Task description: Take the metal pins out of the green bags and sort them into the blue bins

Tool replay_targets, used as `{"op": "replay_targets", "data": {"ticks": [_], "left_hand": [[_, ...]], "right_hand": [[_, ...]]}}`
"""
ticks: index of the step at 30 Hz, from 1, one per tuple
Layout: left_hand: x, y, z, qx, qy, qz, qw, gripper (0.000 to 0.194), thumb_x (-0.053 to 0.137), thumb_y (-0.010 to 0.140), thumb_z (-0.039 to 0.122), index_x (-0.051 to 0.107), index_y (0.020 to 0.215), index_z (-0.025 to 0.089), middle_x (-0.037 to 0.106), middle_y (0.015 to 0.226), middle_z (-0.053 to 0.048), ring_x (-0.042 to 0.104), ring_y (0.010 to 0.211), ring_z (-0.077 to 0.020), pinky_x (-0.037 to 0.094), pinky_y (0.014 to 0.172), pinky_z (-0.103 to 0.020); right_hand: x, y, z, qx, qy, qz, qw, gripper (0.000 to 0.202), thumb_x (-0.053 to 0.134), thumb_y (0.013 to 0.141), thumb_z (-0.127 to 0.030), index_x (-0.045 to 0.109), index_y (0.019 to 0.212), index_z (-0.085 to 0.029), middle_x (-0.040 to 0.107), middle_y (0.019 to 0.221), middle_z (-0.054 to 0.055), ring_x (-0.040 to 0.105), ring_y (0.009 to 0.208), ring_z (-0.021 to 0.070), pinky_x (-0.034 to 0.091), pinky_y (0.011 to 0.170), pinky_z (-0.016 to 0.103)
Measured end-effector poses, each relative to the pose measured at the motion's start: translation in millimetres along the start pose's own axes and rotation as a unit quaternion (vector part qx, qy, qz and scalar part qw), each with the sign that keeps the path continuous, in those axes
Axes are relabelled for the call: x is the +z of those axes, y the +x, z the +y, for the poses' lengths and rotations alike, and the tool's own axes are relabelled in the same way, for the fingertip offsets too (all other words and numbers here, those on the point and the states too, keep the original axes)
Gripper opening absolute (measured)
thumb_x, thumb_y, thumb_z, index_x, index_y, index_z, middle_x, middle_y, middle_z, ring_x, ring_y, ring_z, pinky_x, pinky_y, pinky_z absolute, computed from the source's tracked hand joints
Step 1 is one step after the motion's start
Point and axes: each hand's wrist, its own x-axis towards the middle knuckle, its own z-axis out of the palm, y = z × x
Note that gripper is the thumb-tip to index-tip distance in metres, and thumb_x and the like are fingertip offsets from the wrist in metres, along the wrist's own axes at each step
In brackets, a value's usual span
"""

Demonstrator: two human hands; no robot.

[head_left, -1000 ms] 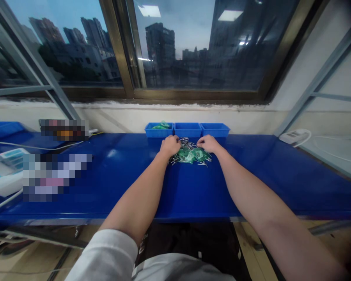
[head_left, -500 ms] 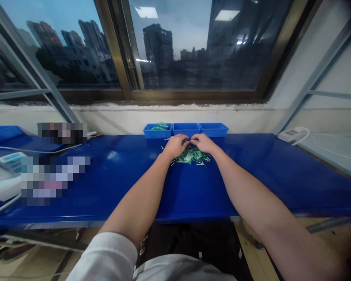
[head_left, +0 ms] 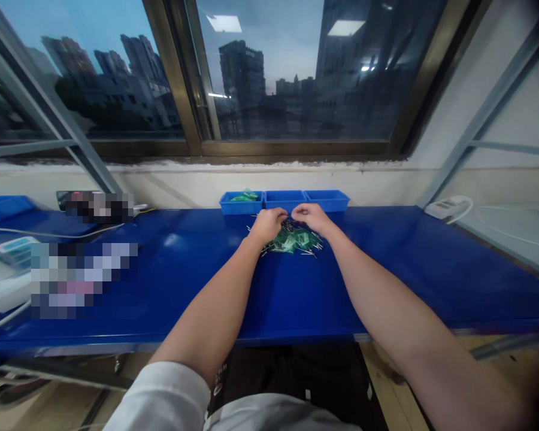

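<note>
A pile of thin metal pins or rods (head_left: 309, 252) and green plastic packets (head_left: 291, 240) lies on the blue table, between and below my two hands. My left hand (head_left: 272, 224) is over the pile's left back side, fingers curled inward and closed. Facing it across a narrow gap is my right hand (head_left: 312, 216), its thumb and fingertips drawn together in a pinch. Whatever either hand may hold is too small or hidden to make out. Just behind the hands stands a left blue bin (head_left: 240, 207) with green packets inside.
Beside the left bin sit a middle blue bin (head_left: 285, 196) and a right blue bin (head_left: 330, 204). At left are a white device (head_left: 4, 293) with cables and another blue tray (head_left: 9, 206). A white power strip (head_left: 444, 207) lies at right. The window is beyond the table (head_left: 184, 287).
My hands have moved slightly apart at the fingertips, leaving a wider gap over the pile. The pile and bins look the same, and the view has tilted very slightly.
</note>
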Motion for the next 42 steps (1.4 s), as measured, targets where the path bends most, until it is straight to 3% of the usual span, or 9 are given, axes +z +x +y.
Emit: {"op": "replay_targets", "data": {"ticks": [6, 10, 13, 16, 19, 29, 36, 39, 42], "left_hand": [[-1.4, -1.4, 4.0, -0.006, -0.036, -0.013, 0.999, 0.021, 0.051, 0.085, 0.02, 0.067, 0.098, 0.018, 0.071, 0.09, -0.004, 0.065, 0.084, -0.0164, 0.048, 0.081, -0.025], [1.0, -1.8, 2.5, 0.001, -0.051, -0.018, 0.999, 0.022, 0.053, 0.085, 0.026, 0.065, 0.102, 0.018, 0.071, 0.092, -0.005, 0.065, 0.086, -0.0157, 0.048, 0.082, -0.025], [1.9, -1.4, -0.4, -0.005, -0.047, -0.008, 0.999, 0.029, 0.054, 0.084, 0.03, 0.061, 0.109, 0.016, 0.069, 0.1, -0.007, 0.063, 0.092, -0.0169, 0.048, 0.085, -0.026], [2.1, -0.9, -4.7, -0.01, -0.004, 0.011, 1.0, 0.029, 0.051, 0.085, 0.029, 0.061, 0.109, 0.015, 0.066, 0.107, -0.008, 0.06, 0.1, -0.0198, 0.046, 0.09, -0.03], [1.8, -1.4, -8.5, -0.025, 0.031, 0.013, 0.999, 0.027, 0.049, 0.085, 0.026, 0.062, 0.107, 0.016, 0.064, 0.108, -0.008, 0.058, 0.103, -0.0209, 0.044, 0.092, -0.031], [1.1, -3.2, -16.1, -0.092, 0.068, -0.017, 0.993, 0.028, 0.046, 0.083, 0.023, 0.062, 0.105, 0.019, 0.063, 0.109, -0.009, 0.058, 0.102, -0.0217, 0.044, 0.092, -0.032], [3.8, -2.8, -19.6, -0.087, 0.078, -0.017, 0.993, 0.028, 0.045, 0.083, 0.022, 0.063, 0.104, 0.019, 0.063, 0.108, -0.009, 0.059, 0.101, -0.0216, 0.045, 0.091, -0.032], [4.8, -2.4, -20.8, -0.09, 0.074, -0.021, 0.993, 0.027, 0.045, 0.084, 0.024, 0.063, 0.104, 0.019, 0.063, 0.109, -0.009, 0.058, 0.102, -0.0215, 0.044, 0.092, -0.032], [5.8, -2.3, -21.3, -0.1, 0.065, -0.034, 0.992, 0.029, 0.045, 0.085, 0.032, 0.063, 0.104, 0.02, 0.064, 0.108, -0.009, 0.059, 0.101, -0.0223, 0.044, 0.09, -0.033]], "right_hand": [[-6.9, -3.1, 3.4, 0.025, 0.123, 0.015, 0.992, 0.019, 0.062, 0.061, -0.033, 0.067, 0.066, -0.015, 0.067, 0.065, 0.004, 0.052, 0.057, 0.0129, 0.03, 0.048, 0.023], [-6.7, -0.4, 6.6, 0.03, 0.116, 0.027, 0.992, 0.022, 0.06, 0.062, -0.036, 0.067, 0.064, -0.015, 0.066, 0.063, 0.005, 0.054, 0.058, 0.0141, 0.032, 0.048, 0.024], [-11.0, 3.0, 7.9, 0.013, 0.054, 0.139, 0.989, 0.024, 0.057, 0.065, -0.037, 0.067, 0.067, -0.015, 0.068, 0.067, 0.004, 0.058, 0.067, 0.0164, 0.041, 0.059, 0.025], [-22.0, 4.4, 10.5, -0.006, -0.031, 0.281, 0.959, 0.027, 0.05, 0.072, -0.034, 0.069, 0.077, -0.015, 0.07, 0.079, 0.006, 0.061, 0.081, 0.019, 0.044, 0.076, 0.028], [-33.5, 3.2, 14.4, 0.02, -0.122, 0.329, 0.936, 0.033, 0.043, 0.077, -0.031, 0.069, 0.088, -0.015, 0.07, 0.092, 0.008, 0.059, 0.091, 0.0209, 0.042, 0.084, 0.03], [-31.3, 0.8, 12.4, 0.096, -0.257, 0.274, 0.922, 0.039, 0.047, 0.077, -0.027, 0.063, 0.111, -0.021, 0.064, 0.109, 0.007, 0.04, 0.115, 0.0281, 0.032, 0.097, 0.045], [-28.6, 1.0, 18.8, 0.102, -0.271, 0.26, 0.921, 0.067, 0.058, 0.068, -0.028, 0.043, 0.133, -0.017, 0.049, 0.129, 0.014, 0.036, 0.121, 0.0338, 0.031, 0.098, 0.048], [-30.0, 2.7, 20.4, 0.07, -0.283, 0.287, 0.913, 0.056, 0.056, 0.068, -0.024, 0.053, 0.123, -0.013, 0.055, 0.122, 0.015, 0.043, 0.114, 0.0308, 0.034, 0.096, 0.045], [-28.1, 3.1, 18.7, 0.042, -0.261, 0.245, 0.933, 0.033, 0.053, 0.069, -0.021, 0.066, 0.098, -0.012, 0.066, 0.096, 0.011, 0.057, 0.093, 0.0231, 0.042, 0.087, 0.035]]}}
